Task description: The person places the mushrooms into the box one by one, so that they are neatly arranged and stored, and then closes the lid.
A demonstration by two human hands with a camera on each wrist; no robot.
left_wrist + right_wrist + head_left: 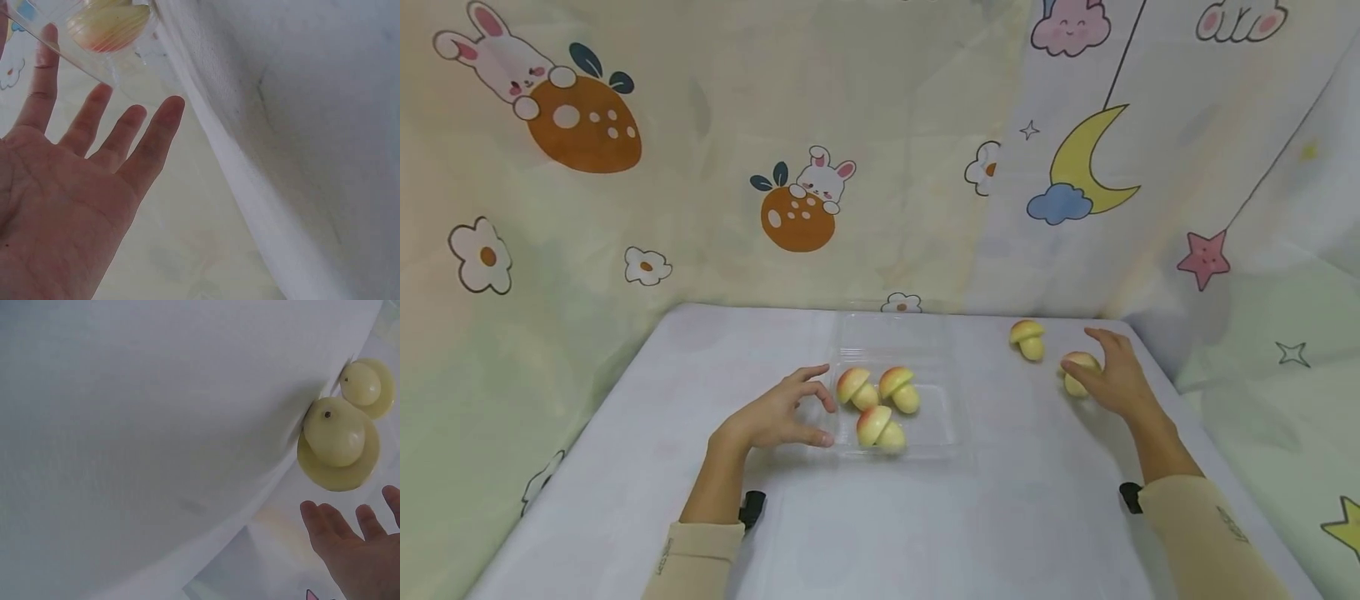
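A clear plastic clamshell box (pixel 936 421) lies with its lid folded back, holding three yellow mushroom-shaped pieces with reddish caps, one of them in front (pixel 880 429). At the box's left side is my left hand (pixel 778 412), thumb and fingers spread around the edge. The left wrist view shows its palm (pixel 69 187) and separated fingers beside the clear plastic wall. On the right, my right hand (pixel 1116 379) reaches around another mushroom-shaped piece (pixel 1072 387), which it partly hides. The right wrist view has those fingers extended, a small gap from that piece (pixel 334 440).
One more mushroom-shaped piece (pixel 1027 340) lies near the back edge, left of the right hand. The white-covered table (pixel 1000 517) ends at a patterned cloth backdrop (pixel 895 225) behind and at both sides. A dark band piece (pixel 752 508) shows at the left wrist.
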